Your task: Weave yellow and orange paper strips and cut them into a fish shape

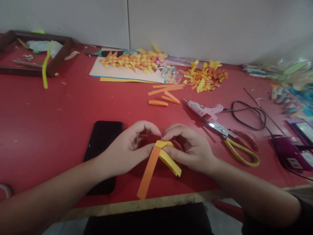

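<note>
the left hand (pixel 129 143) and right hand (pixel 193 143) pinched, thumb-first, the fold where one orange paper strip (pixel 149 174) met yellow paper (pixel 171 163), its layers uncountable. the orange strip's long axis slanted bodyward from the fingers, nearer the left hand. beyond them lay five loose orange strips (pixel 158 103); rightward, one hot glue gun (pixel 202 111).

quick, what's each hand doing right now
Left hand: closed, holding the orange strip and yellow strip where they meet.
Right hand: closed, holding the yellow strip beside that join.
</note>
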`<state>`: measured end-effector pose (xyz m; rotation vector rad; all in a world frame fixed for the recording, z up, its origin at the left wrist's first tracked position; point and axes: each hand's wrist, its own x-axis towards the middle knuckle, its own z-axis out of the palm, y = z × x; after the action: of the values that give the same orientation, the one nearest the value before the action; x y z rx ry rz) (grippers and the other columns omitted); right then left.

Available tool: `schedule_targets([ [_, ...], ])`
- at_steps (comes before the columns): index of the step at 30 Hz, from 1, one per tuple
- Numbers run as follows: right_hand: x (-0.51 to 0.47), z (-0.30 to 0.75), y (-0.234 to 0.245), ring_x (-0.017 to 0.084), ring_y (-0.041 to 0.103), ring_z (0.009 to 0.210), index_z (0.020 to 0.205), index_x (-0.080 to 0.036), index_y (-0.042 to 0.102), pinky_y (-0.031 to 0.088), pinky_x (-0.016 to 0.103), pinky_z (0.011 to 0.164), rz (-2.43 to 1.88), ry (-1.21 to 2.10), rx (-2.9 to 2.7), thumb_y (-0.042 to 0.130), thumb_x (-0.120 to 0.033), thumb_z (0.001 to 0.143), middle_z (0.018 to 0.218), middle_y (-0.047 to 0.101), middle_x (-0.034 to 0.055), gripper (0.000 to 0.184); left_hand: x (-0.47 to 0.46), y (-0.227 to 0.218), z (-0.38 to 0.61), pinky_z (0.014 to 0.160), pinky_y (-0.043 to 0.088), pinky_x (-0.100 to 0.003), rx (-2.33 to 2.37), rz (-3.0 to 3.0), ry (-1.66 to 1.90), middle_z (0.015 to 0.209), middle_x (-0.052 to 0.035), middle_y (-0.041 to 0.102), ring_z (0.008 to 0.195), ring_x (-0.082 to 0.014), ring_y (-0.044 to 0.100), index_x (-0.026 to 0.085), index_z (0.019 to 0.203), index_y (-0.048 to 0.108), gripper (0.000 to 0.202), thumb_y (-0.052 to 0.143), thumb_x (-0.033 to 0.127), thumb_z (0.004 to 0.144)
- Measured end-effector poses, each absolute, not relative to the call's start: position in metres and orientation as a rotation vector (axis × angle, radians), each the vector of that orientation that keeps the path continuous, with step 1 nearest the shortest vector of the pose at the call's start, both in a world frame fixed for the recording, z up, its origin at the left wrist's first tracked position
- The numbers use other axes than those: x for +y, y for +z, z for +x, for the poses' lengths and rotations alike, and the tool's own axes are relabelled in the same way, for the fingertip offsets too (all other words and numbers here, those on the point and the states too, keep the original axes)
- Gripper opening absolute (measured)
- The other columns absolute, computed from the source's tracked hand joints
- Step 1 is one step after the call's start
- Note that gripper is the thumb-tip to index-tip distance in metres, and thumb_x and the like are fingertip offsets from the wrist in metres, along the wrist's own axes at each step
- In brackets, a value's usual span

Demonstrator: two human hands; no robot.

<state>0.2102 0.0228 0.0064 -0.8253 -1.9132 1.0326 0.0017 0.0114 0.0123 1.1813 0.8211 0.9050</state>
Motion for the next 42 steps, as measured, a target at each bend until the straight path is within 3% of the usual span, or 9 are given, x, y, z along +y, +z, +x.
schedule_targets([
  [2,0.024,0.209,0.008,0.012,0.063,0.074,0.089,-0.021,0.064,0.053,0.025,0.066,-0.878,0.933,-1.921,0.072,-0.02,0.083,0.083,0.065,0.0015,0.01,0.012,0.011,0.003,0.083,0.054,-0.03,0.861,1.053,0.937,0.1,-0.0017,0.063,0.092,-0.0153,0.065,0.024,0.102,0.062,0.024,0.07,0.018,0.08],
  [6,0.025,0.209,0.011,0.014,0.062,0.074,0.08,-0.022,0.064,0.053,0.027,0.068,-0.95,0.713,-1.955,0.07,-0.019,0.083,0.08,0.064,0.001,0.007,0.011,0.011,0.002,0.083,0.057,-0.033,0.862,0.817,0.886,0.102,-0.006,0.07,0.096,-0.0192,0.069,0.021,0.106,0.065,0.022,0.065,0.032,0.087],
  [11,0.025,0.212,0.011,0.017,0.061,0.082,0.079,-0.023,0.068,0.053,0.034,0.075,-1.017,0.578,-2.041,0.071,-0.025,0.083,0.089,0.06,0.0035,0.005,0.011,0.015,0.003,0.088,0.056,-0.035,0.926,0.869,0.909,0.104,-0.0088,0.073,0.098,-0.0227,0.069,0.018,0.102,0.067,0.041,0.08,0.045,0.074],
  [20,0.026,0.215,0.008,0.031,0.049,0.121,0.061,-0.022,0.07,0.043,0.054,0.097,-1.192,0.667,-1.931,0.066,-0.037,0.088,0.135,0.05,0.0061,0.031,0.012,0.02,-0.002,0.101,0.05,-0.045,0.66,0.752,0.979,0.108,-0.0132,0.076,0.111,-0.0311,0.068,0.018,0.114,0.069,0.073,0.045,0.079,0.082],
  [23,0.027,0.217,0.011,0.031,0.049,0.125,0.068,-0.026,0.075,0.042,0.055,0.099,-1.151,0.722,-1.911,0.063,-0.035,0.09,0.141,0.052,0.0027,0.027,0.007,0.017,0.001,0.1,0.052,-0.039,0.692,0.881,0.996,0.121,-0.0095,0.072,0.117,-0.0281,0.065,0.025,0.128,0.058,0.068,0.07,0.066,0.075],
  [27,0.027,0.218,0.015,0.024,0.06,0.11,0.076,-0.028,0.077,0.043,0.048,0.102,-0.995,0.764,-1.967,0.062,-0.027,0.091,0.113,0.07,0.0029,0.02,0.004,0.013,0.004,0.094,0.055,-0.033,0.907,1.093,0.948,0.119,-0.0085,0.072,0.11,-0.0225,0.068,0.022,0.127,0.055,0.058,0.081,0.032,0.077],
  [32,0.027,0.216,0.018,0.02,0.063,0.099,0.099,-0.03,0.077,0.048,0.042,0.097,-0.774,0.869,-2.046,0.057,-0.028,0.094,0.101,0.074,0.0025,0.021,0.01,0.015,0.001,0.075,0.059,-0.028,1.181,1.233,0.936,0.097,-0.0053,0.077,0.087,-0.0209,0.073,0.021,0.094,0.072,0.025,0.078,0.038,0.078],
  [35,0.026,0.216,0.019,0.02,0.062,0.101,0.114,-0.031,0.073,0.048,0.041,0.096,-0.774,0.961,-2.005,0.05,-0.029,0.098,0.104,0.074,0.0029,0.028,0.01,0.014,0.0,0.071,0.058,-0.026,1.216,1.228,0.954,0.093,-0.0039,0.075,0.082,-0.0186,0.071,0.021,0.093,0.071,0.025,0.078,0.04,0.078],
  [42,0.024,0.219,0.011,0.019,0.064,0.098,0.112,-0.029,0.074,0.052,0.035,0.086,-0.929,1.196,-1.829,0.052,-0.022,0.093,0.104,0.072,0.0034,0.03,0.009,0.011,0.002,0.067,0.054,-0.023,1.204,1.243,0.991,0.088,-0.0012,0.069,0.076,-0.0143,0.067,0.02,0.095,0.065,0.024,0.074,0.037,0.082],
])
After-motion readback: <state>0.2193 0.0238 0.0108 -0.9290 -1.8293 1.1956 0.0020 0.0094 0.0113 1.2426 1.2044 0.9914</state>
